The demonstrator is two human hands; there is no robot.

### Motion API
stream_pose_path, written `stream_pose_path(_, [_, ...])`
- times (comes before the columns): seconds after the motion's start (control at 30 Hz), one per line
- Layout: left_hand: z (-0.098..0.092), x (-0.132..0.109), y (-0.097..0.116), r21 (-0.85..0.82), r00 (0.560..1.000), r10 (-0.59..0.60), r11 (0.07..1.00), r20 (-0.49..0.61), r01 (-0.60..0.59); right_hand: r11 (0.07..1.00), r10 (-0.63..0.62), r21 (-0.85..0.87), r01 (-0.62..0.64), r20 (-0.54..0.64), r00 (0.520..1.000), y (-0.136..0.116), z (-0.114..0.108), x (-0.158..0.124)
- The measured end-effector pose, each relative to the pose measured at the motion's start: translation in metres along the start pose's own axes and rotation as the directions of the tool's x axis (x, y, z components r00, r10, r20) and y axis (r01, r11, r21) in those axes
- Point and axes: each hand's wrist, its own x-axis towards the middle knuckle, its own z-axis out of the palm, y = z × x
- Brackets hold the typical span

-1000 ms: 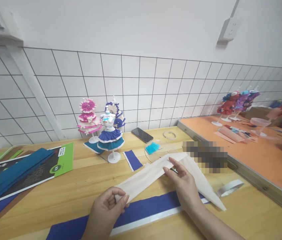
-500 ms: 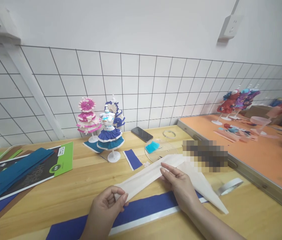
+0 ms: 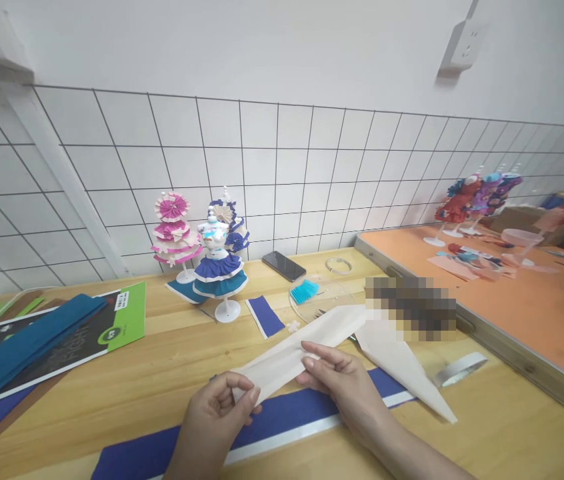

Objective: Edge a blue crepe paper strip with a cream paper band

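Note:
A long strip of cream crepe paper [image 3: 342, 333], folded into a V, lies across the wooden table [image 3: 127, 380]. My left hand [image 3: 217, 417] pinches its near left end between thumb and fingers. My right hand [image 3: 339, 387] pinches the strip a little further along, fingers pressed on its upper face. Under both hands lies a dark blue paper strip [image 3: 282, 420] with a white band along its near edge.
Two small mannequins in paper dresses, pink [image 3: 175, 233] and blue [image 3: 219, 267], stand at the back. A phone [image 3: 285, 265], a clear ring [image 3: 338, 265], a turquoise paper piece [image 3: 305, 292], a tape roll [image 3: 459, 369] and teal paper on a green booklet [image 3: 62, 330] lie around. An orange table [image 3: 512, 300] adjoins at right.
My right hand has slid leftward along the cream strip toward my left hand. The left hand has kept its pinch on the end.

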Motion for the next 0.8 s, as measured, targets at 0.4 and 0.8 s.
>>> stream_pose_path(0.4, [-0.0038, 0.0035, -0.0028, 0.031, 0.991, -0.091, 0.996, 0.099, 0.088, 0.999, -0.012, -0.053, 0.009, -0.052, 0.999, -0.0018, 0.0017, 0.0])
stream_pose_path(0.8, [-0.0016, -0.0013, -0.0004, 0.034, 0.987, -0.096, 0.995, 0.132, 0.092, 0.992, -0.062, -0.116, 0.049, -0.106, 0.992, -0.0025, 0.004, -0.0018])
